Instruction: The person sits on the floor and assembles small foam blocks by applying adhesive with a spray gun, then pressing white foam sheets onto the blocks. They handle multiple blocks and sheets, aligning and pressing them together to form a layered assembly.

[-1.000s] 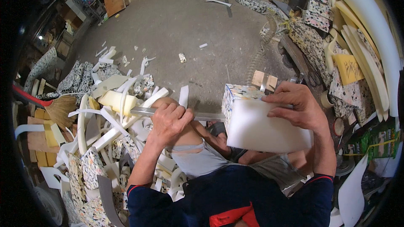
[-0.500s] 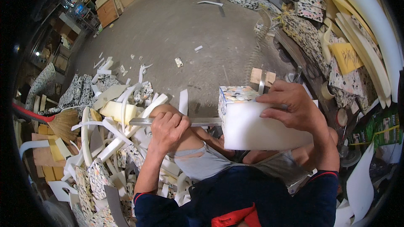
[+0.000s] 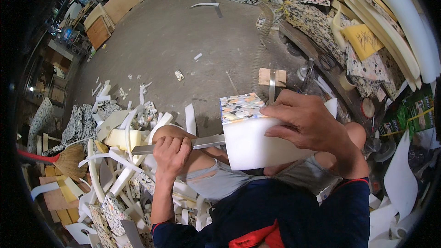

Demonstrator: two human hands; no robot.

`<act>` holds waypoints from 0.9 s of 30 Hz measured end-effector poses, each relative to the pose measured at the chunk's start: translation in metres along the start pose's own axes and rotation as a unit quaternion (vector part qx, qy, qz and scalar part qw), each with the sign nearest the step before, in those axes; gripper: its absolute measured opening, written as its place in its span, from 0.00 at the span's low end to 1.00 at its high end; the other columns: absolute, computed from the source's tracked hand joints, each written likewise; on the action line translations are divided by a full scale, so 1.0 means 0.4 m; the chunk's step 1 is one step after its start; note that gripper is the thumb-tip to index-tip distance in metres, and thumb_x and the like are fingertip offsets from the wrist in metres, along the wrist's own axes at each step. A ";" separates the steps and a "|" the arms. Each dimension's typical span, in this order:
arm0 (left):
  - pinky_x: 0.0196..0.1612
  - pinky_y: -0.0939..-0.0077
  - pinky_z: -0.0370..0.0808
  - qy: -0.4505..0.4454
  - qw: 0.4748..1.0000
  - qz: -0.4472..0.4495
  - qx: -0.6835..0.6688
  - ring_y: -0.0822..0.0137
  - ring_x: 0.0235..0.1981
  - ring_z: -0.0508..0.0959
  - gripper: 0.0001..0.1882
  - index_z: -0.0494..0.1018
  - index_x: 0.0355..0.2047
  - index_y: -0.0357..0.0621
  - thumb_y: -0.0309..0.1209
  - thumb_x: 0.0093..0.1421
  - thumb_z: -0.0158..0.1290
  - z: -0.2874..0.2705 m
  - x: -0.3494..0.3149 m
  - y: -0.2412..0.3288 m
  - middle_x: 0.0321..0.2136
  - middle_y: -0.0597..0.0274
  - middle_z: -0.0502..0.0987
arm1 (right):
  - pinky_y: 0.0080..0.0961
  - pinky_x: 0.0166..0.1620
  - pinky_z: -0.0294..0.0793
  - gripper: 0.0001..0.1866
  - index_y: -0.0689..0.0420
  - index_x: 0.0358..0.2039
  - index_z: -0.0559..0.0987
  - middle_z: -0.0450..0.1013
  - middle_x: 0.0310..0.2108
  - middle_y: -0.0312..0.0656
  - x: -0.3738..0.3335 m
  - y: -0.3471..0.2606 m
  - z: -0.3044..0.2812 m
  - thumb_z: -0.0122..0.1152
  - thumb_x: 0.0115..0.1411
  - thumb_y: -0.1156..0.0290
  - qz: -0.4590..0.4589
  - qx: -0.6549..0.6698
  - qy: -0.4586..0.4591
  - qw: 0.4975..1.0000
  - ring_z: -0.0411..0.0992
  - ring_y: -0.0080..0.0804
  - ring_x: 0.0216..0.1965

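My left hand (image 3: 172, 156) is wrapped around a flat, straight metal bar (image 3: 209, 142). The bar's far end reaches the left side of a white foam block (image 3: 257, 144); what it does beyond that side is hidden. The block has a speckled multicoloured foam top (image 3: 244, 107) and rests across my lap. My right hand (image 3: 301, 121) grips the block from the right, its fingers and thumb on the upper edge and front face. Behind that hand a narrow metal strip (image 3: 272, 87) stands up; its lower end is hidden.
Foam offcuts (image 3: 121, 165) are heaped on my left, beside a straw broom (image 3: 71, 163). A small wooden piece (image 3: 278, 77) is beyond the block. On the right lie scissors (image 3: 327, 62), a tape roll (image 3: 347, 82) and stacked foam sheets (image 3: 381, 32). Wooden boards (image 3: 98, 32) lean at far left.
The view has shifted, so the surroundings sit further left. The foam block is tilted slightly and shows more of its speckled top. Both hands keep their holds.
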State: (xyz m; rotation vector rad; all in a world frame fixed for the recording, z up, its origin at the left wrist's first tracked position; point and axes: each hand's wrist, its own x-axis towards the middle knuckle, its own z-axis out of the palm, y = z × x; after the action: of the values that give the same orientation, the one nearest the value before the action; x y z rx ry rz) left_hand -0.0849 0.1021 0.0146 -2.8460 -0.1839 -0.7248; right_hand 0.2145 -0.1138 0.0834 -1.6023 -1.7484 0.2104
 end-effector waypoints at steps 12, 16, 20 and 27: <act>0.28 0.67 0.67 0.013 1.000 0.013 0.021 0.66 0.22 0.71 0.09 0.76 0.31 0.44 0.26 0.48 0.61 0.002 0.002 0.002 0.21 0.66 0.67 | 0.36 0.39 0.76 0.17 0.58 0.39 0.84 0.76 0.36 0.45 0.003 0.020 -0.002 0.73 0.53 0.62 0.027 0.003 -0.013 1.000 0.77 0.44 0.36; 0.30 0.67 0.70 0.023 0.999 0.021 0.029 0.65 0.24 0.73 0.09 0.75 0.32 0.43 0.25 0.49 0.61 0.003 -0.005 0.002 0.24 0.64 0.72 | 0.36 0.39 0.75 0.19 0.59 0.38 0.83 0.76 0.35 0.45 0.009 0.022 -0.001 0.74 0.52 0.59 0.033 0.011 -0.014 0.999 0.77 0.43 0.35; 0.32 0.67 0.73 0.029 0.998 0.028 0.041 0.65 0.26 0.75 0.10 0.75 0.33 0.42 0.25 0.50 0.60 0.005 -0.011 -0.001 0.28 0.62 0.77 | 0.34 0.38 0.74 0.21 0.60 0.37 0.82 0.76 0.33 0.46 0.020 0.024 -0.008 0.76 0.50 0.58 0.040 0.043 -0.021 0.998 0.76 0.41 0.34; 0.33 0.66 0.72 0.010 0.999 0.001 0.031 0.62 0.27 0.75 0.12 0.76 0.35 0.43 0.26 0.48 0.59 0.003 -0.016 0.008 0.26 0.62 0.74 | 0.36 0.46 0.73 0.29 0.60 0.45 0.80 0.76 0.38 0.48 0.026 0.019 -0.013 0.77 0.49 0.54 0.115 0.023 -0.028 0.993 0.76 0.44 0.42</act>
State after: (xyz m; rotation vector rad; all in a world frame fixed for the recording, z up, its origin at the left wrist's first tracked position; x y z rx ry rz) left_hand -0.0895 0.0990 0.0098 -2.7783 -0.1976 -0.7330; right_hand 0.2243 -0.1044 0.0868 -1.7782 -1.5862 0.4080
